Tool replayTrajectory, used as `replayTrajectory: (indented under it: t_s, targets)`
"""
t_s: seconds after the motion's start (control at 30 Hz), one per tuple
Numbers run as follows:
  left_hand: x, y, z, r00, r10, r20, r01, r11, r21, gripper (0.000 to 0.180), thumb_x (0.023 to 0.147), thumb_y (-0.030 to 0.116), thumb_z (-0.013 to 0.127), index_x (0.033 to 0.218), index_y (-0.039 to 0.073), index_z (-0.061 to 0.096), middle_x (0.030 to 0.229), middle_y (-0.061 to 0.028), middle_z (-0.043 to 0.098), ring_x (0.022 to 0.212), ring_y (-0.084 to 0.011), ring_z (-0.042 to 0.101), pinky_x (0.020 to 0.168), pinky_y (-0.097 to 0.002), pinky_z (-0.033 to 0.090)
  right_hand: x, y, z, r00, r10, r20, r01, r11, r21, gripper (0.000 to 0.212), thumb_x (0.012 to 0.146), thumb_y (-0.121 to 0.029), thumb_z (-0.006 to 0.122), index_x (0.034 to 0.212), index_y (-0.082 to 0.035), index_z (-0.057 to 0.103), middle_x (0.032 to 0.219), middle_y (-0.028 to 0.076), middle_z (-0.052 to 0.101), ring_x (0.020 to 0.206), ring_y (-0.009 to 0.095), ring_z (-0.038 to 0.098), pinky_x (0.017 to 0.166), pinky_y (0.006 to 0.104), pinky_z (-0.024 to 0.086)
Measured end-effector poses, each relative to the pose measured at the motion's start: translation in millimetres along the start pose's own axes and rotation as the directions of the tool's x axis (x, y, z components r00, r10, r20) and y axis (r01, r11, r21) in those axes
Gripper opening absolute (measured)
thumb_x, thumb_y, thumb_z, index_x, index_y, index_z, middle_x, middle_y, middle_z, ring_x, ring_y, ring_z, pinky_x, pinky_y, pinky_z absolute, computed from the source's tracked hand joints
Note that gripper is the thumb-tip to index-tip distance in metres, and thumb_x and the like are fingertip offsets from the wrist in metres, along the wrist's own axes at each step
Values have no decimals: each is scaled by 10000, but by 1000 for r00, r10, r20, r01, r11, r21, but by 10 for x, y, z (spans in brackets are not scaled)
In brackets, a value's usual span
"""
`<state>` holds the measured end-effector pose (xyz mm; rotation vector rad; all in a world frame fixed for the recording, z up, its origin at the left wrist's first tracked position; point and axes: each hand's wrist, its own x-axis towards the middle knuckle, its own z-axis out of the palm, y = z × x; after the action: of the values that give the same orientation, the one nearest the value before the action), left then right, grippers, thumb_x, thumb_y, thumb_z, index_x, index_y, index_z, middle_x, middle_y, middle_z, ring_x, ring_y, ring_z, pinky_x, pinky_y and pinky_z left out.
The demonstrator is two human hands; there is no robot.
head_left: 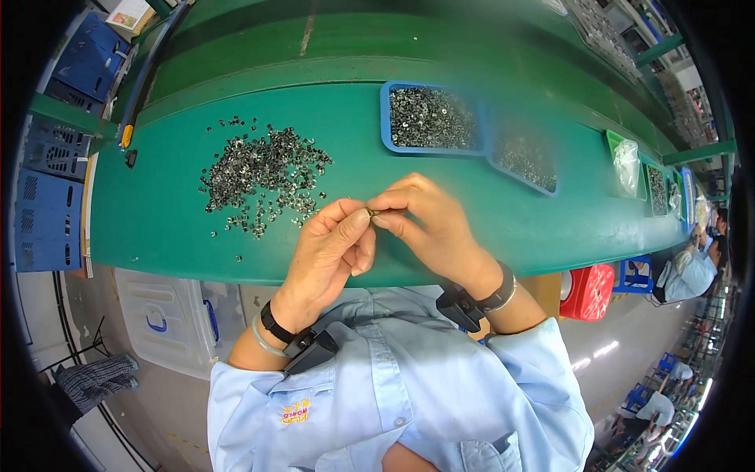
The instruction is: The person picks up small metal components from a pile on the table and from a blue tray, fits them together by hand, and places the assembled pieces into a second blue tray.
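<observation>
My left hand and my right hand meet over the near edge of the green work surface. Thumb and forefinger of each pinch a tiny metal part, mostly covered by the fingertips, so its exact kind cannot be told. Left of my hands spreads a loose pile of small shiny metal pieces, several strays lying around it. Beyond my right hand stands a blue tray filled with small metal parts. A second blue tray adjoins it, blurred, with small parts inside.
Farther right are a green bin with a clear plastic bag and more small trays. Blue crates stand at the left edge. Below the table are a lidded translucent box and a red container. Other people sit far right.
</observation>
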<state>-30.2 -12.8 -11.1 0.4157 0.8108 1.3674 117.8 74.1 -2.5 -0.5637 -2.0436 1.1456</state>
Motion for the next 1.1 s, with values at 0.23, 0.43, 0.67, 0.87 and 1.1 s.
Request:
replayTrajectory:
  t_s: [0.23, 0.43, 0.67, 0.87, 1.1]
  targets:
    - [-7, 4, 13, 1000, -6, 9, 6, 998, 55, 169, 946, 207, 542, 991, 46, 571, 630, -29, 532, 508, -94, 480, 436, -217, 357, -16, 53, -28, 994, -104, -38, 101, 992, -74, 202, 745, -22, 710, 915, -67, 612, 862, 55, 612, 798, 203, 588, 656, 304, 481]
    - [-51, 77, 116, 999, -50, 10, 49, 998, 29, 175, 950, 201, 533, 1005, 38, 564, 642, -43, 542, 511, -97, 482, 441, -220, 370, -26, 61, -65, 986, -162, -47, 156, 981, -111, 207, 733, -14, 713, 899, -77, 608, 854, 46, 615, 785, 214, 586, 650, 316, 472]
    - [-30, 24, 90, 999, -28, 34, 28, 999, 25, 159, 947, 199, 539, 971, 42, 554, 646, -46, 547, 513, -97, 478, 446, -224, 362, -71, 63, -38, 986, -152, -62, 145, 983, -114, 203, 731, -23, 713, 894, -80, 606, 849, 46, 616, 783, 216, 588, 655, 317, 474]
    - [18, -38, 52, 993, -15, 114, 24, 997, -77, 143, 938, 202, 555, 933, 60, 539, 641, -46, 552, 515, -105, 483, 442, -232, 341, -109, 46, -3, 983, -154, -103, 144, 985, -97, 200, 739, -36, 710, 902, -81, 603, 852, 41, 616, 803, 223, 588, 680, 323, 478]
    - [34, -116, 39, 995, 19, 101, -13, 998, -61, 160, 946, 225, 535, 928, 68, 511, 620, -43, 530, 477, -126, 454, 444, -248, 345, -206, 109, 98, 982, -101, -158, 101, 995, -2, 171, 763, -45, 699, 900, -75, 602, 867, 44, 613, 831, 219, 578, 714, 322, 472]
